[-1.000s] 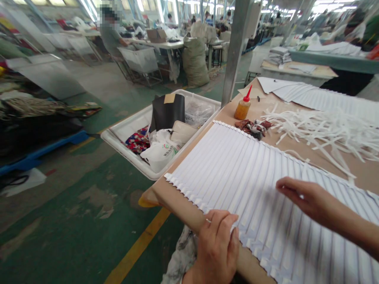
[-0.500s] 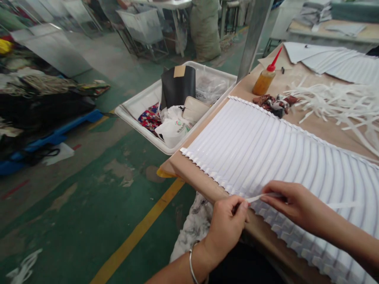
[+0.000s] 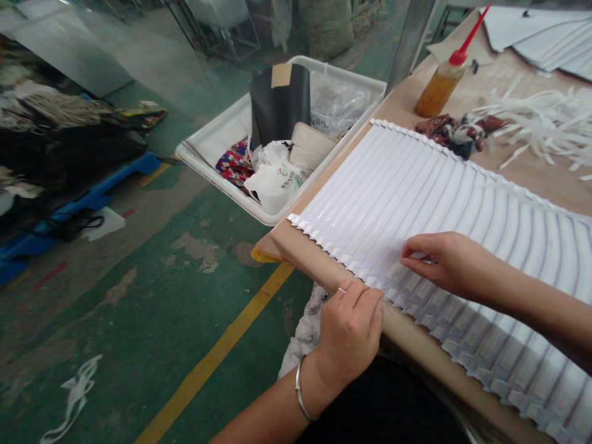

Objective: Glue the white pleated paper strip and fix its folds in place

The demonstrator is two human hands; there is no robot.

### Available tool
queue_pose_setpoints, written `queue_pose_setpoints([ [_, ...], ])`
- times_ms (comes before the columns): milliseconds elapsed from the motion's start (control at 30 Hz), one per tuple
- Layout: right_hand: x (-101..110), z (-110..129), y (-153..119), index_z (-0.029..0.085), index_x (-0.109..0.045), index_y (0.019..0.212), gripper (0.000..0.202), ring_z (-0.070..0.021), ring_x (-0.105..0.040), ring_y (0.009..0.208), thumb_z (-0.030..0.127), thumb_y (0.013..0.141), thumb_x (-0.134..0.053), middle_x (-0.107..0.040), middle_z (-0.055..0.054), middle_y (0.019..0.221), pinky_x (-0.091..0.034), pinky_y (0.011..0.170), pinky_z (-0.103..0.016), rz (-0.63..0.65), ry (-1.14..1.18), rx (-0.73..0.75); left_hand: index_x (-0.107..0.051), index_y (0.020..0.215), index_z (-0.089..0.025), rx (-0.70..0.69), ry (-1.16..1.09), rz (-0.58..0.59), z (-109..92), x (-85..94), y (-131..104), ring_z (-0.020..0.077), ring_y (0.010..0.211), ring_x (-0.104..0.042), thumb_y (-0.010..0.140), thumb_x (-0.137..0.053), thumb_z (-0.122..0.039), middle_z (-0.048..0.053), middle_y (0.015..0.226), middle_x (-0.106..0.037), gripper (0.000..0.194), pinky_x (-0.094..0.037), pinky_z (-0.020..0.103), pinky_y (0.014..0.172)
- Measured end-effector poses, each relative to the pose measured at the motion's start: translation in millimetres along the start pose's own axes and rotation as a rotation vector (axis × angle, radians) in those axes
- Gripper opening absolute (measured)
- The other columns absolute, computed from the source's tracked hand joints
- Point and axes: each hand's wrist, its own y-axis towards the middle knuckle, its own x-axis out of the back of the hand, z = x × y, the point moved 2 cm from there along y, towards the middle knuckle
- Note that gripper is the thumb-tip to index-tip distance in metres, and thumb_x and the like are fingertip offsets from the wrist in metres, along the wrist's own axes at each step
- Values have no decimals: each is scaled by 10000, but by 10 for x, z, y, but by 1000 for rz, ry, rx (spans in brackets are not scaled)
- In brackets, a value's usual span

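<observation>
Overlapping white strip-like pieces (image 3: pixel 370 185) lie in a long row on the brown-covered table (image 3: pixel 319 265), their near ends folded along the table's edge. My left hand (image 3: pixel 354 327), with a ring and a bangle, is closed at that edge, its fingertips against the near ends of the row. Whatever it grips is hidden. Above the row hovers my right hand (image 3: pixel 444 262), thumb and fingers pinched together. A pale sliver shows between its fingers, but I cannot tell whether it is a held strip or the white row behind.
Beyond the row are an amber bottle (image 3: pixel 439 86) with a red nozzle, a bunched dark cloth (image 3: pixel 462 132) and loose white strips (image 3: pixel 550 129). A white bin (image 3: pixel 222 191) of bags stands left of the table. A metal post (image 3: pixel 411 43) rises behind its corner.
Earlier a thin white strip stretched between my two hands; now no strip shows between them. My right hand has risen away from my left, which has moved up to the table's edge. The view has tilted down.
</observation>
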Motion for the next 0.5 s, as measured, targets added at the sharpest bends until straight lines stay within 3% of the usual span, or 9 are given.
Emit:
queue_pose_setpoints([
  [233,34,-8,70,254,-751,848,218,-205,-751,742,376,945,-598,-794,-19,794,-514,688,-291,21,-45,-7,-743,1222,-155,-164,202,-44,39,-72,76,210,844,-581,1097,-474,-100,63,901,-651,301,-530,349,768],
  [500,16,14,85,255,-750,824,212,-188,-711,679,338,952,-603,-783,-24,757,-472,633,-282,-18,-78,15,-729,1287,-161,-194,296,-38,120,-171,144,219,864,-546,1093,-536,-142,56,904,-594,275,-517,366,788],
])
